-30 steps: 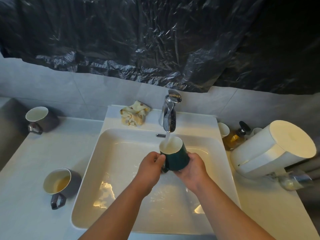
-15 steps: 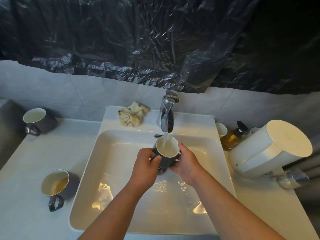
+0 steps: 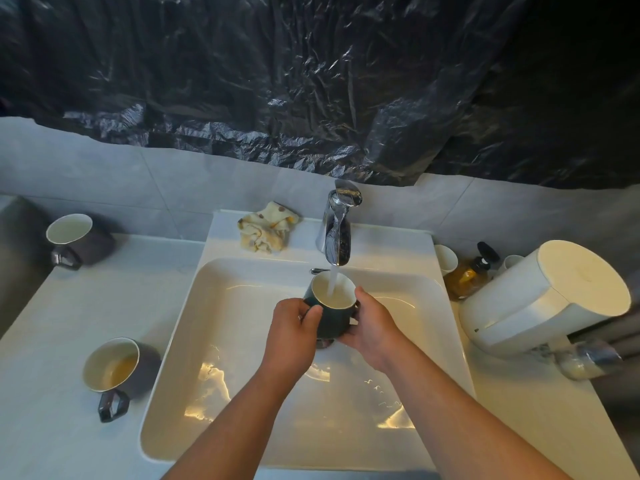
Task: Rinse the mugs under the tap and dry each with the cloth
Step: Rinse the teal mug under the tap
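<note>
A home bathroom, it seems: a white rectangular basin [image 3: 221, 306] sunk in a pale counter [image 3: 121, 306], a chrome tap [image 3: 337, 233] at its far rim, grey wall tiles [image 3: 173, 181] behind, an amber pump bottle [image 3: 467, 277] at right.

- One head-worn view, up above the sink [image 3: 242, 306], looking forward and steeply down from its front edge.
- It faces the tiled wall [image 3: 104, 174]; black plastic sheeting [image 3: 277, 81] fills the top.
- Close in: the tap [image 3: 337, 230] sits near centre and the forearms [image 3: 242, 427] enter from below.
- The wide angle takes in the counter [image 3: 69, 306] on both sides.
</note>
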`<state>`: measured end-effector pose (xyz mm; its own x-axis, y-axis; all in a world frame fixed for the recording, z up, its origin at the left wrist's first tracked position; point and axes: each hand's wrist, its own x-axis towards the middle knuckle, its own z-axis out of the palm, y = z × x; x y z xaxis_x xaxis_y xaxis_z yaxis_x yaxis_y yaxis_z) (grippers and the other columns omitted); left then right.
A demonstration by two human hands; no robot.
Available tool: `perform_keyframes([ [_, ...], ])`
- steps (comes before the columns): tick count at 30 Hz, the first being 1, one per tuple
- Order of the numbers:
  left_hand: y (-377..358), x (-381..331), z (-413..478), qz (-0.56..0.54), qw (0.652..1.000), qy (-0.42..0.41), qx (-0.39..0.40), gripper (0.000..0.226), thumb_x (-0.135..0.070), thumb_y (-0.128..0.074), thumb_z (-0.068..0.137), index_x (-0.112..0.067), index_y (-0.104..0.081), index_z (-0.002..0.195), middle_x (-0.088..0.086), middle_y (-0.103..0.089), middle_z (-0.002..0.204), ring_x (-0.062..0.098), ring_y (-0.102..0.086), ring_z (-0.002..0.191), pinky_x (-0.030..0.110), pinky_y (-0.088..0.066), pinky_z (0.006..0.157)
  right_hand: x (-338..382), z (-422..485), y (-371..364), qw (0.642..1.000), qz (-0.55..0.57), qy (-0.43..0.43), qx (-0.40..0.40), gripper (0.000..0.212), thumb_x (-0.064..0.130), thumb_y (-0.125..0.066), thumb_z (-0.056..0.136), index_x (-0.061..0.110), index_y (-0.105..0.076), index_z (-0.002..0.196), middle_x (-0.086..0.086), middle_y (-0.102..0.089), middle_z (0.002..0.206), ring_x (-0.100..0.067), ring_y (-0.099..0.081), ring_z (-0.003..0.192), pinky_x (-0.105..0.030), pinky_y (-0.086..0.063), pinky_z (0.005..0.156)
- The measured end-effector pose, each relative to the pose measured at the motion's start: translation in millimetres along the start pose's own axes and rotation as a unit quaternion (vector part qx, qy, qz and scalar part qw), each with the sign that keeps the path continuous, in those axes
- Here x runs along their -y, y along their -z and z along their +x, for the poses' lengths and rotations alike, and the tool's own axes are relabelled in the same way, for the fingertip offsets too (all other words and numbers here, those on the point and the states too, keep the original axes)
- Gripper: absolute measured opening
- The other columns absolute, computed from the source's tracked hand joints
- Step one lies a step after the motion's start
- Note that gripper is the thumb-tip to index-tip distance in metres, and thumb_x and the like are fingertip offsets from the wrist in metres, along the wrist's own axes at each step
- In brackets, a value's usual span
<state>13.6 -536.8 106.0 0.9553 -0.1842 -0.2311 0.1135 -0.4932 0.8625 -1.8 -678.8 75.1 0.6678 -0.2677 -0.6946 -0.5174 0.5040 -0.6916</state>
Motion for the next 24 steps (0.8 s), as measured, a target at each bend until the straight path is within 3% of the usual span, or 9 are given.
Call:
perform_keyframes([
  [4, 2.4, 6.7, 9.0, -0.058, 0.992, 0.106, 0.024, 0.031, -0.033, -0.039, 0.107, -0.012, -0.058, 0.093, 0.011, -0.065, 0.096, 0.026, -0.066, 0.092, 0.046, -0.061, 0.088, -0.4, -8.9, 2.9, 0.995, -0.085, 0.044, 0.017, 0.043, 0.049, -0.037, 0.104, 0.026, -0.057, 0.135, -0.004, -0.06, 0.131, -0.027, -0.06, 0.12, -0.048, -0.046, 0.108],
  [6, 3.7, 4.7, 9.6, -0.184, 0.966, 0.173, 0.055, 0.034, -0.033, -0.037, 0.109, -0.01, -0.061, 0.099, 0.013, -0.068, 0.102, 0.026, -0.069, 0.093, 0.044, -0.063, 0.083, -0.6, -12.5, 5.7, 0.991, -0.105, 0.071, 0.042, 0.035, 0.038, -0.04, 0.105, 0.029, -0.054, 0.136, -0.001, -0.061, 0.132, -0.025, -0.056, 0.122, -0.048, -0.04, 0.112],
  [8, 6.9, -1.1, 6.7, -0.286, 0.923, 0.239, 0.092, 0.033, -0.031, -0.038, 0.11, -0.01, -0.061, 0.099, 0.014, -0.068, 0.103, 0.027, -0.071, 0.092, 0.039, -0.064, 0.078, 0.9, -14.8, 7.8, 0.986, -0.12, 0.098, 0.059, 0.035, 0.026, -0.045, 0.103, 0.028, -0.05, 0.138, -0.003, -0.058, 0.134, -0.023, -0.054, 0.121, -0.045, -0.042, 0.109],
  [11, 11.1, -6.0, 3.3, -0.362, 0.863, 0.332, 0.119, 0.032, -0.03, -0.035, 0.111, -0.013, -0.06, 0.103, 0.02, -0.066, 0.113, 0.035, -0.072, 0.101, 0.045, -0.061, 0.091, 5.3, -18.3, 8.5, 0.977, -0.167, 0.112, 0.063, 0.044, 0.024, -0.054, 0.099, 0.032, -0.044, 0.14, -0.004, -0.052, 0.137, -0.023, -0.053, 0.118, -0.045, -0.049, 0.102],
  [14, 9.6, -7.2, 2.2, -0.417, 0.827, 0.355, 0.13, 0.027, -0.025, -0.04, 0.11, -0.008, -0.061, 0.115, 0.025, -0.066, 0.118, 0.039, -0.072, 0.102, 0.043, -0.064, 0.08, 11.5, -20.9, 5.6, 0.958, -0.253, 0.127, 0.042, 0.055, 0.04, -0.065, 0.088, 0.036, -0.043, 0.138, -0.002, -0.054, 0.135, -0.025, -0.056, 0.118, -0.038, -0.056, 0.094],
  [17, 8.6, -8.1, 0.4, -0.428, 0.814, 0.359, 0.156, 0.031, -0.027, -0.04, 0.109, -0.007, -0.062, 0.119, 0.026, -0.07, 0.116, 0.036, -0.076, 0.094, 0.042, -0.065, 0.076, 20.6, -22.2, 1.3, 0.954, -0.265, 0.136, 0.017, 0.047, 0.034, -0.064, 0.091, 0.031, -0.044, 0.134, -0.003, -0.057, 0.127, -0.023, -0.06, 0.11, -0.03, -0.058, 0.081],
  [18, 10.1, -11.4, -0.2, -0.408, 0.825, 0.358, 0.161, 0.035, -0.031, -0.04, 0.109, -0.005, -0.063, 0.113, 0.024, -0.072, 0.11, 0.033, -0.077, 0.087, 0.04, -0.065, 0.072, 23.2, -21.9, 1.0, 0.958, -0.256, 0.128, 0.005, 0.04, 0.032, -0.061, 0.093, 0.029, -0.046, 0.13, -0.004, -0.059, 0.124, -0.023, -0.061, 0.107, -0.033, -0.059, 0.08],
  [21, 10.4, -13.8, 4.9, -0.22, 0.921, 0.291, 0.137, 0.045, -0.038, -0.036, 0.109, -0.008, -0.057, 0.083, 0.017, -0.073, 0.09, 0.022, -0.071, 0.07, 0.03, -0.058, 0.062, 24.0, -19.8, 4.0, 0.982, -0.18, 0.061, -0.011, 0.029, 0.035, -0.051, 0.096, 0.023, -0.054, 0.122, -0.01, -0.065, 0.12, -0.027, -0.064, 0.105, -0.041, -0.059, 0.075],
  [24, 3.2, -11.1, 11.1, -0.157, 0.967, 0.183, 0.085, 0.021, -0.03, -0.041, 0.108, -0.013, -0.052, 0.102, 0.014, -0.063, 0.109, 0.016, -0.061, 0.078, 0.03, -0.054, 0.071, 17.6, -20.3, 5.9, 0.996, -0.091, -0.009, -0.008, 0.036, 0.043, -0.046, 0.096, 0.02, -0.065, 0.116, -0.014, -0.072, 0.111, -0.032, -0.067, 0.104, -0.042, -0.057, 0.076],
])
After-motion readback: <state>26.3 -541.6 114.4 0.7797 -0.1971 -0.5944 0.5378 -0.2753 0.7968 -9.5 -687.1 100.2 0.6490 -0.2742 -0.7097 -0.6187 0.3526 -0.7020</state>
